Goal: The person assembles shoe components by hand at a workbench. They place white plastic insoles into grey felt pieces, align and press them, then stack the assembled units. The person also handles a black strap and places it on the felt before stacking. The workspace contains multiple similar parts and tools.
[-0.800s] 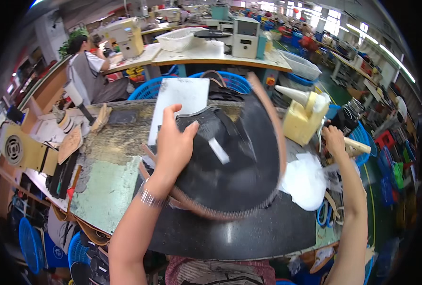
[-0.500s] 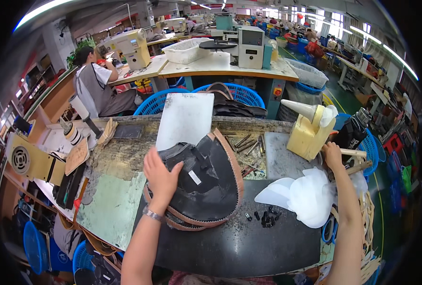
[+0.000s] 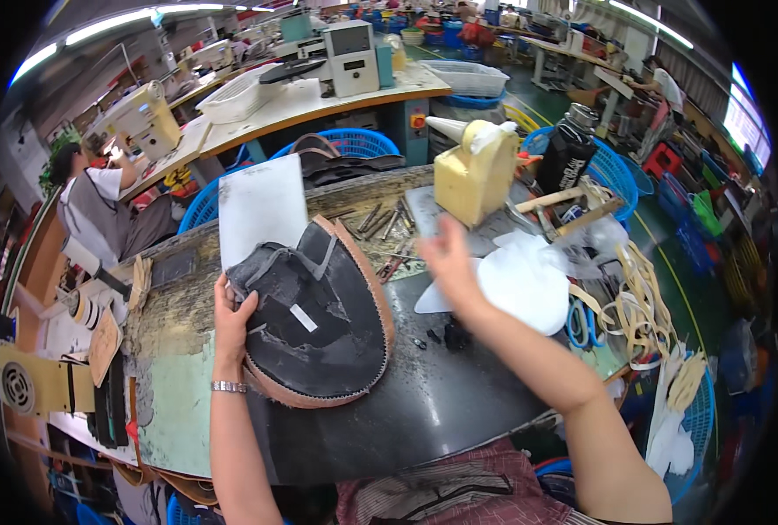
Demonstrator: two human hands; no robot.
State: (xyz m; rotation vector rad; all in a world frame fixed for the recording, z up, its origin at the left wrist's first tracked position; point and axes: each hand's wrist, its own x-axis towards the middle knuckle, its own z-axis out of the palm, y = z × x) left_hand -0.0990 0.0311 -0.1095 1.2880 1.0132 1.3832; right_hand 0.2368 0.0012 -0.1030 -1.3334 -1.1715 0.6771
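My left hand [image 3: 230,319] grips the left edge of a stack of black, rounded leather-like pieces [image 3: 336,328], thumb on top. The pieces have toothed brown borders, and a small white label [image 3: 303,318] lies on the upper one. My right hand [image 3: 450,267] is in the air over the bench, somewhat blurred, its fingers apart and nothing visible in them. Closest to it are the pale yellow block with a thread cone [image 3: 472,179], the white rounded sheets [image 3: 525,284] and some small black parts [image 3: 455,334], partly behind my forearm.
Metal punches [image 3: 380,219] lie on the worn wood behind the stack, beside a white board [image 3: 262,206]. Hammers [image 3: 586,214], blue-handled scissors [image 3: 586,319] and a black bottle [image 3: 568,149] are at the right. A person [image 3: 100,206] sits at a machine at far left.
My right hand has left the hammer handles at the right and swung inward. My left hand has gone from lying on the stack to gripping its left edge. The view has turned right.
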